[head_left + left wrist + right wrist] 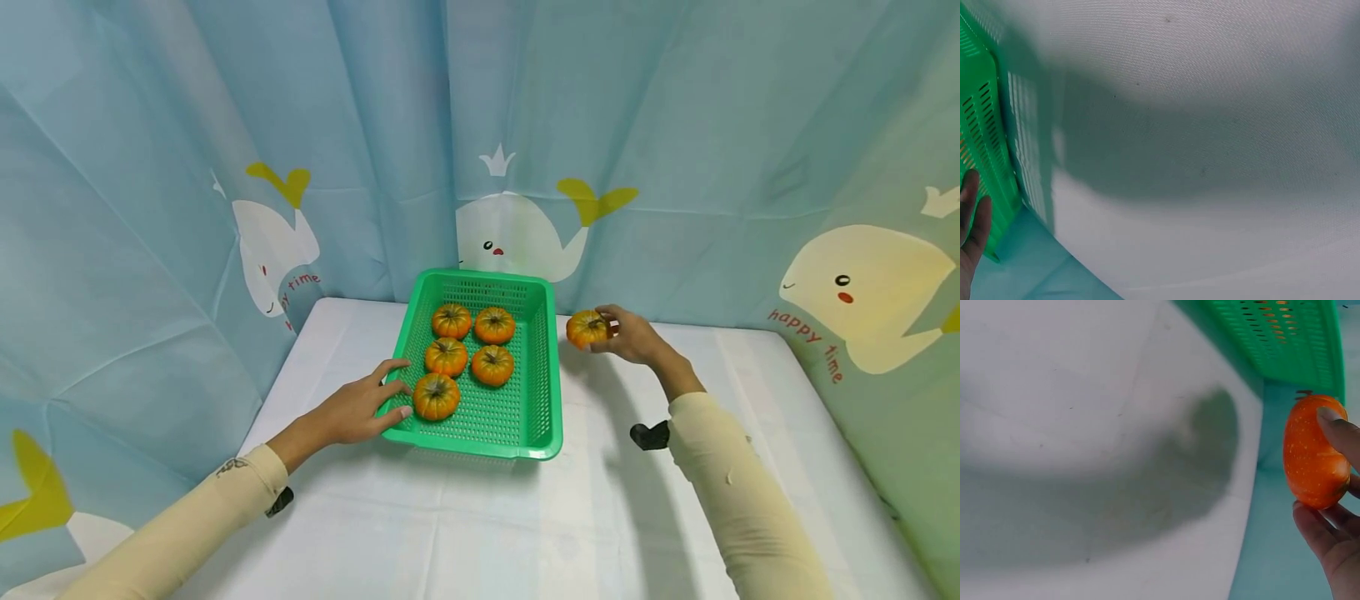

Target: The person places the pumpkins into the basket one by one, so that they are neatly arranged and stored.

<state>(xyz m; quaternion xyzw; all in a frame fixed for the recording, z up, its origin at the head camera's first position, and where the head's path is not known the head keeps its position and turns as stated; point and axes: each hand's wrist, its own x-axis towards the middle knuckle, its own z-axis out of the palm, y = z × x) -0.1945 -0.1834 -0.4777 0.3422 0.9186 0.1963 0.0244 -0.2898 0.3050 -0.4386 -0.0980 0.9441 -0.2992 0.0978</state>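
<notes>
In the head view my right hand grips a small orange pumpkin just right of the green basket. The right wrist view shows the thumb on one side of that pumpkin and the other fingers beneath and behind it; its shadow falls on the table. My left hand is at the basket's left rim, fingers spread and reaching over it beside the nearest pumpkin. Only its fingertips show by the basket wall in the left wrist view. Several similar pumpkins lie in the basket's left and middle part.
A white cloth covers the table under the basket. Behind and at both sides hangs a light blue curtain with whale prints, close to the basket's far end. Dark straps show at both wrists.
</notes>
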